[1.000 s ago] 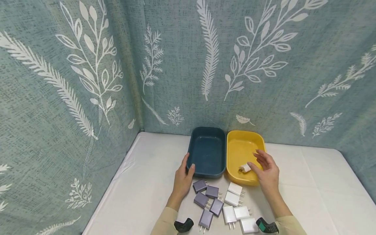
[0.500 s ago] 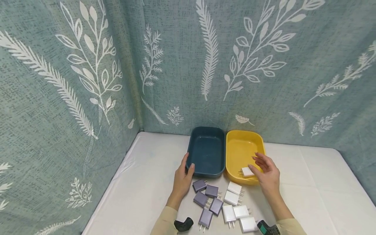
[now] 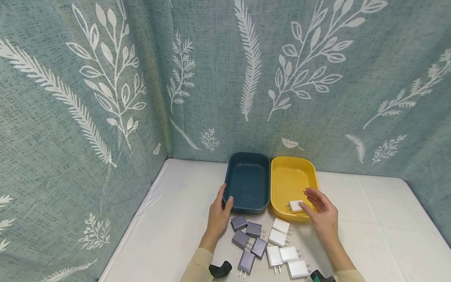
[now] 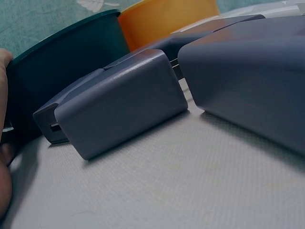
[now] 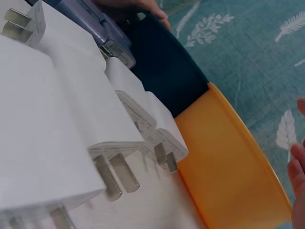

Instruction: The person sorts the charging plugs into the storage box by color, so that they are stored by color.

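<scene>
My left hand (image 3: 219, 215) rests against the left front corner of the dark blue tray (image 3: 268, 188), fingers along its outer wall and thumb by the rim. In the left wrist view, parts of its fingers (image 4: 3, 81) show at the left edge. Over the right front of the yellow tray (image 3: 282, 176) is my right hand (image 3: 323, 215), thumb and fingers spread apart. A white charger plug (image 3: 295, 206) lies in the yellow tray, prongs to the left, right beside that thumb. In the right wrist view, fingertips (image 5: 298, 164) appear at the right edge.
In front of the trays lie several purple-grey charger plugs (image 3: 259, 247) and, to their right, several white charger plugs (image 3: 297, 269). Both trays stand side by side on the white tabletop (image 3: 169, 219), against a green leaf-patterned curtain (image 3: 211, 78).
The white plug has gone from tilted at my right thumb to lying flat in the yellow tray. My right hand has drawn slightly back to the right. My left hand stays put.
</scene>
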The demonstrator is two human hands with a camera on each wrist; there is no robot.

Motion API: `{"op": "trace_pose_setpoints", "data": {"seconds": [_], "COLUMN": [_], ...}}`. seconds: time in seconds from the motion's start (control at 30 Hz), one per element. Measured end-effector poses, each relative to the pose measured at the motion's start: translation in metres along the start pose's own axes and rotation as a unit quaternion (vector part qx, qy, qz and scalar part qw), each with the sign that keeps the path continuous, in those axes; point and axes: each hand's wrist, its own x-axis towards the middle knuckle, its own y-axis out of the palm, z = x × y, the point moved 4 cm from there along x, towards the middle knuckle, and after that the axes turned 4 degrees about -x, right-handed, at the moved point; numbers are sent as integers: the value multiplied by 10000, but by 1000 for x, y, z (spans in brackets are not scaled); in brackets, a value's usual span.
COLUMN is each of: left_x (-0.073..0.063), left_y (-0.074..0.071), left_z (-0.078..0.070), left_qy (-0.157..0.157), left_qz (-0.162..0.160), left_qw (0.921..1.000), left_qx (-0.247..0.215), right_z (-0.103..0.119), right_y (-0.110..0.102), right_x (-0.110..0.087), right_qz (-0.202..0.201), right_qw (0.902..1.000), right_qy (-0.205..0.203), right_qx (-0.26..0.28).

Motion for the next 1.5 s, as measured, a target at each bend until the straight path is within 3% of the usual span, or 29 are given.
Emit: {"op": "trace_pose_setpoints", "data": {"seconds": [0.37, 0.57, 0.77, 1.33, 1.5], "left_x": [-1, -2, -3, -1, -1], "left_y": [-1, -1, -1, -2, -2], "left_z": [2, 2, 2, 1, 2], "left_qy": [-29, -19, -5, -27, -23], "left_qz": [-25, -25, -26, 8, 31], "left_qw": [10000, 10000, 10000, 10000, 10000], "left_qx": [6, 12, 26, -14, 0], "right_z": [-2, -1, 1, 8, 8], "right_y": [-1, 1, 4, 6, 2], "right_x": [-9, -13, -15, -27, -33], "right_qz": [221, 367, 561, 1088, 1173], "right_qw": [9979, 9990, 9975, 9883, 9866], "right_qy": [-130, -149, -426, -982, -948], "right_qx": [597, 227, -50, 411, 622]}}
